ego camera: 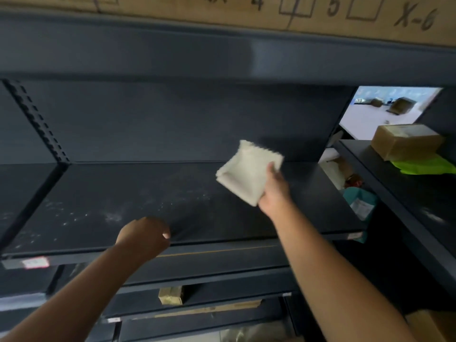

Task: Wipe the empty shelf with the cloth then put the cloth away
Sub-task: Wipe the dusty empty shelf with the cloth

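The folded white cloth (248, 172) was held above the dark shelf (138, 206), pinched in the right hand (274, 187). The left hand (145, 234), its grip curled closed and empty, rested at the dusty shelf's front edge. Overhead, a cardboard box (320, 11) read "4", "5", "X-6".

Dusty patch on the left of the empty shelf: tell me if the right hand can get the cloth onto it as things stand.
Probably yes. The right hand holds the cloth above the bare shelf; nothing stands between it and the dusty patch. Only the left hand, at the front edge, sits nearby.
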`<state>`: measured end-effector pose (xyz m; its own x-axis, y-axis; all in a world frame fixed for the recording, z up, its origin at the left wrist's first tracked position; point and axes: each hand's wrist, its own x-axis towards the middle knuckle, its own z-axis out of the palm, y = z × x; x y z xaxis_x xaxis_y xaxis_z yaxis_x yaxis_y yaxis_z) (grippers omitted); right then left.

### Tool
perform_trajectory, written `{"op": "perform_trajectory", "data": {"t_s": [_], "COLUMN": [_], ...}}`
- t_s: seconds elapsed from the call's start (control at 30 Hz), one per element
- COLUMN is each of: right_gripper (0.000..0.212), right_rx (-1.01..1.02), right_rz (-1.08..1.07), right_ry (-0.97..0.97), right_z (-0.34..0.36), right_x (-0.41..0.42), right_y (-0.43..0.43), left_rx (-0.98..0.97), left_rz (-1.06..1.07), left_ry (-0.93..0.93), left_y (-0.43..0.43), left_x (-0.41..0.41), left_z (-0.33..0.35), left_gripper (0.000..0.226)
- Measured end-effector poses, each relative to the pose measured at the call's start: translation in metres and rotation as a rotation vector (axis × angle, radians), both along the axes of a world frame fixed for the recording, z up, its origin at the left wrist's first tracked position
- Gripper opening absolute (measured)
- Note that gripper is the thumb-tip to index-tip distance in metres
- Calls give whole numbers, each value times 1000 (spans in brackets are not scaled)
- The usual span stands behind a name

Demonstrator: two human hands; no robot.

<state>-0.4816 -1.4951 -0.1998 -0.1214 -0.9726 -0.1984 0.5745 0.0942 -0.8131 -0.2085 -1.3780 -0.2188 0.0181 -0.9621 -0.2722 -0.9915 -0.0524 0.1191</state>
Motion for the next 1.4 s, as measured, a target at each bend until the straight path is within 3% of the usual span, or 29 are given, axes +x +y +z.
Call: {"op": "perform_trajectory", "data": {"t_s": [0.07, 0.1, 0.2, 0.27, 0.33, 0.4, 0.47, 0.53, 0.63, 0.73, 0.87, 0.93, 1.07, 1.2, 1.3, 1.4], "right_gripper": [34, 37, 45, 40, 39, 39, 37, 33, 32, 41, 50, 47, 49, 51, 51, 49], "right_rx": [-58, -52, -44, -30, 74, 154, 91, -67, -301, -134, 219, 219, 94, 96, 90, 167], "right_rz": [-133, -201, -340, -261, -153, -51, 10, 74, 298, 603, 434, 304, -9, -364, -396, -297], "right_ry": [152, 322, 1098, 1399, 1546, 1743, 1949, 1886, 1560, 1005, 258, 88, 213, 926, 1272, 1484], "right_z": [10, 13, 3, -20, -46, -70, -79, -77, -68, -53, -33, -23, -4, -3, -27, -55], "right_x": [-48, -70, -125, -148, -149, -123, -65, 10, 112, 160, 129, 82, -35, -133, -172, -177], "right_y": [-10, -14, -25, -33, -40, -45, -45, -40, -26, -12, -25, -39, -62, -70, -77, -97], "left_rx": [11, 21, 45, 47, 52, 48, 44, 47, 42, 39, 29, 51, 59, 27, 31, 58], "left_rz": [-15, -21, -39, -48, -55, -53, -49, -55, -74, -64, -67, -56, -66, -74, -63, -31], "left_ry": [-25, -40, -74, -92, -120, -156, -174, -195, -245, -272, -246, -213, -199, -203, -165, -124], "left_y": [-3, -4, -6, -6, -5, -3, -3, -4, -6, -6, -2, -1, 1, 7, 11, 13], "left_x": [0, -1, -5, -7, -9, -11, -12, -14, -18, -19, -15, -14, -15, -16, -13, -7], "left_z": [4, 5, 6, 6, 4, 0, -3, -5, -4, -2, 1, 4, 5, 3, 1, -1], "left_gripper": [20, 20, 20, 20, 21, 23, 24, 25, 26, 26, 26, 25, 26, 28, 31, 36]}}
